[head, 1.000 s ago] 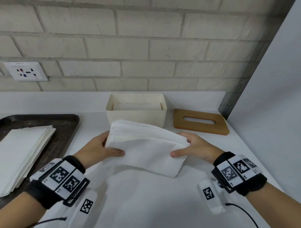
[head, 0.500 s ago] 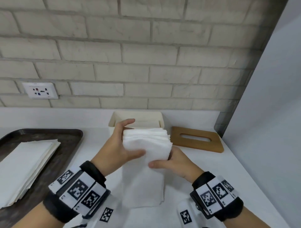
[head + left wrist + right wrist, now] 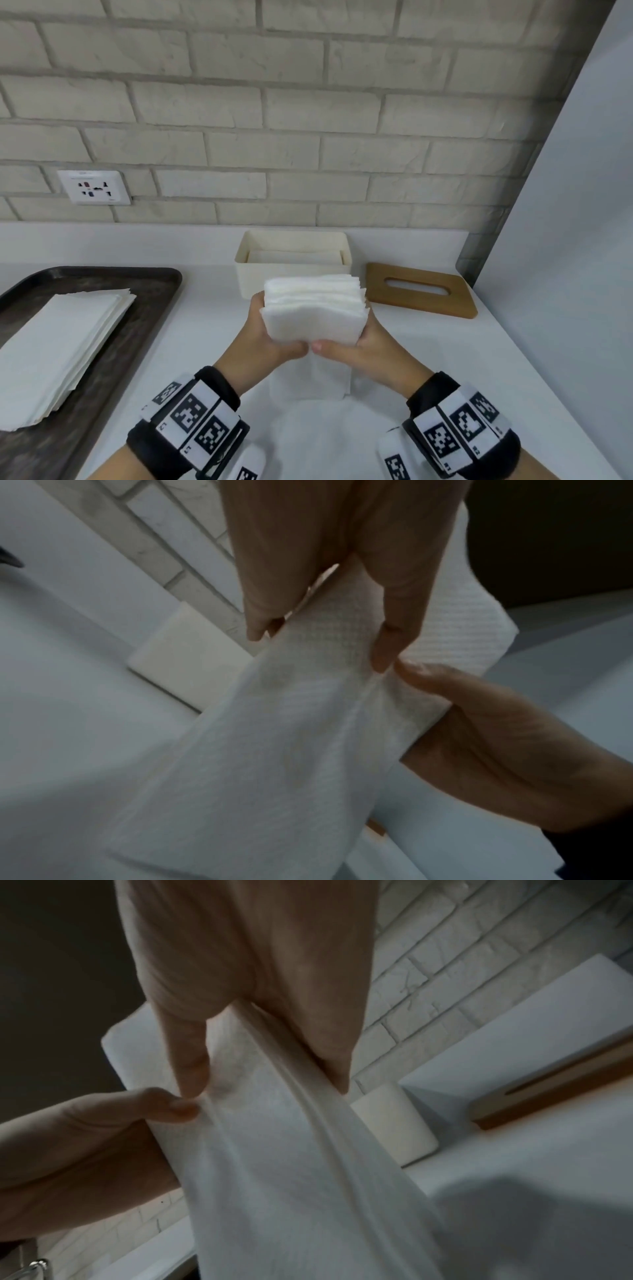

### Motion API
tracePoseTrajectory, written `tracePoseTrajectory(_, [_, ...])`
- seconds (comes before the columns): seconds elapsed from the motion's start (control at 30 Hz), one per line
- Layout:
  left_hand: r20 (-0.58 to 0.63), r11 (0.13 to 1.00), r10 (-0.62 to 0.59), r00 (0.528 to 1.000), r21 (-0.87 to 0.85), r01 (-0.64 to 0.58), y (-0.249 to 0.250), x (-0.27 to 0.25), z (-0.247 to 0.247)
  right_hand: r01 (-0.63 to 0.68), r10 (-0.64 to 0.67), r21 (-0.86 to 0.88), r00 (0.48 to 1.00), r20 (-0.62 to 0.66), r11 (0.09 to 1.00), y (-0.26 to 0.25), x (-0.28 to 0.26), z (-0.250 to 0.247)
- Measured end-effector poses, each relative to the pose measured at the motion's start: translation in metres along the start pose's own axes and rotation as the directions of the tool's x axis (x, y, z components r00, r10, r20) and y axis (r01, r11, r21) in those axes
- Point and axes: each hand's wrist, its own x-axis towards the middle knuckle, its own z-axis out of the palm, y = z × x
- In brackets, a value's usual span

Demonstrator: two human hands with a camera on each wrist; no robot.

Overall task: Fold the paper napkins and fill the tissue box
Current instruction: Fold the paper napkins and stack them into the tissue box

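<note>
While both hands, left hand and right hand, pinch the folded napkin stack mid-frame, just below the open tissue box at upper centre: risk, loose dangling sheets slip or fan out, snagging the rim on insertion.

No readable words, brand names or numbers are shown in any view. Black-and-white square coded markers are printed on the wristband of the left hand, at the lower left of the head view, and on the wristband of the right hand, at the lower right. Tiny characters are set beside those markers, but they are too small to be made out. The wall socket at the left carries only illegible marks.
</note>
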Motion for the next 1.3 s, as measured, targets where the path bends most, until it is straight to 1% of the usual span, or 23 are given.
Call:
tracePoseTrajectory(0.1, [0.027, 0.998, -0.062, 0.998, -0.026, 0.063, -0.007, 0.0, 0.0, -0.06, 0.061, -0.017, 0.998, 0.036, 0.998, 0.009, 0.0, -0.001])
tracePoseTrajectory(0.17, [0.077, 0.997, -0.067, 0.995, -0.034, 0.07, -0.011, 0.005, 0.0, -0.067, 0.066, 0.011, 0.997, 0.049, 0.998, 0.011, 0.004, 0.0])
tracePoseTrajectory(0.2, [0.082, 0.997, -0.058, 0.995, -0.038, 0.061, -0.014, 0.008, -0.001, -0.062, 0.061, 0.024, 0.997, 0.042, 0.998, 0.01, 0.006, 0.002])
tracePoseTrajectory(0.33, [0.056, 0.994, -0.023, 0.998, -0.105, 0.029, -0.015, 0.016, -0.003, -0.05, 0.051, 0.081, 0.999, -0.013, 0.995, 0.001, 0.015, 0.007])
tracePoseTrajectory(0.4, [0.035, 0.993, -0.017, 0.999, -0.115, 0.021, -0.017, 0.017, -0.005, -0.064, 0.066, 0.077, 0.997, -0.025, 0.995, 0.001, 0.015, 0.007])
tracePoseTrajectory(0.47, [0.039, 0.995, -0.038, 0.999, -0.09, 0.041, -0.023, 0.016, -0.007, -0.093, 0.094, 0.064, 0.995, -0.016, 0.994, 0.003, 0.012, 0.007])
tracePoseTrajectory(0.57, [0.087, 0.997, -0.081, 0.993, -0.011, 0.083, -0.031, 0.012, -0.006, -0.123, 0.123, 0.048, 0.992, 0.007, 0.991, 0.003, 0.008, 0.002])
tracePoseTrajectory(0.67, [0.139, 0.992, -0.124, 0.983, 0.055, 0.117, -0.032, 0.011, -0.002, -0.098, 0.098, 0.052, 0.995, 0.014, 0.994, -0.01, 0.006, -0.004])
tracePoseTrajectory(0.73, [0.176, 0.987, -0.153, 0.972, 0.084, 0.14, -0.031, 0.014, -0.001, -0.051, 0.051, 0.017, 0.999, -0.016, 0.999, -0.027, 0.007, -0.008])
tracePoseTrajectory(0.8, [0.206, 0.979, -0.192, 0.959, 0.112, 0.172, -0.033, 0.018, 0.0, 0.011, -0.014, -0.068, 0.999, -0.05, 0.998, -0.05, 0.006, -0.014])
tracePoseTrajectory(0.83, [0.222, 0.973, -0.218, 0.95, 0.119, 0.196, -0.033, 0.02, 0.0, 0.039, -0.045, -0.16, 0.998, -0.036, 0.986, -0.063, 0.006, -0.018])
tracePoseTrajectory(0.87, [0.242, 0.964, -0.254, 0.937, 0.141, 0.225, -0.035, 0.022, 0.001, 0.055, -0.055, -0.283, 0.998, 0.005, 0.958, -0.075, 0.006, -0.021])
tracePoseTrajectory(0.9, [0.256, 0.951, -0.291, 0.922, 0.182, 0.249, -0.037, 0.023, 0.002, 0.055, -0.035, -0.413, 0.998, 0.057, 0.909, -0.086, 0.007, -0.025])
tracePoseTrajectory(0.97, [0.249, 0.912, -0.363, 0.898, 0.291, 0.288, -0.04, 0.024, 0.001, 0.037, 0.071, -0.637, 0.987, 0.143, 0.77, -0.101, 0.011, -0.028])
tracePoseTrajectory(1.0, [0.235, 0.893, -0.387, 0.892, 0.337, 0.299, -0.042, 0.025, 0.0, 0.033, 0.116, -0.707, 0.98, 0.161, 0.706, -0.105, 0.013, -0.03])
tracePoseTrajectory(1.03, [0.227, 0.879, -0.4, 0.888, 0.37, 0.302, -0.041, 0.026, -0.001, 0.034, 0.134, -0.745, 0.977, 0.164, 0.667, -0.108, 0.016, -0.033])
tracePoseTrajectory(1.07, [0.225, 0.873, -0.404, 0.886, 0.385, 0.3, -0.04, 0.026, -0.003, 0.029, 0.134, -0.745, 0.978, 0.158, 0.667, -0.109, 0.018, -0.036])
tracePoseTrajectory(1.1, [0.225, 0.878, -0.391, 0.893, 0.382, 0.288, -0.036, 0.026, -0.006, 0.019, 0.121, -0.707, 0.982, 0.147, 0.706, -0.11, 0.021, -0.042])
tracePoseTrajectory(1.17, [0.193, 0.905, -0.358, 0.913, 0.311, 0.289, -0.024, 0.027, -0.017, -0.012, 0.083, -0.549, 0.991, 0.105, 0.836, -0.108, 0.025, -0.057])
tracePoseTrajectory(1.23, [0.09, 0.931, -0.337, 0.937, 0.181, 0.317, -0.013, 0.028, -0.032, -0.067, 0.075, -0.331, 0.997, 0.012, 0.941, -0.102, 0.031, -0.072])
tracePoseTrajectory(1.27, [0.039, 0.941, -0.333, 0.942, 0.073, 0.33, -0.009, 0.03, -0.039, -0.104, 0.099, -0.196, 0.994, -0.037, 0.975, -0.098, 0.034, -0.077])
tracePoseTrajectory(1.3, [-0.006, 0.94, -0.337, 0.941, -0.053, 0.336, -0.006, 0.033, -0.046, -0.14, 0.136, -0.062, 0.988, -0.075, 0.988, -0.091, 0.039, -0.08])
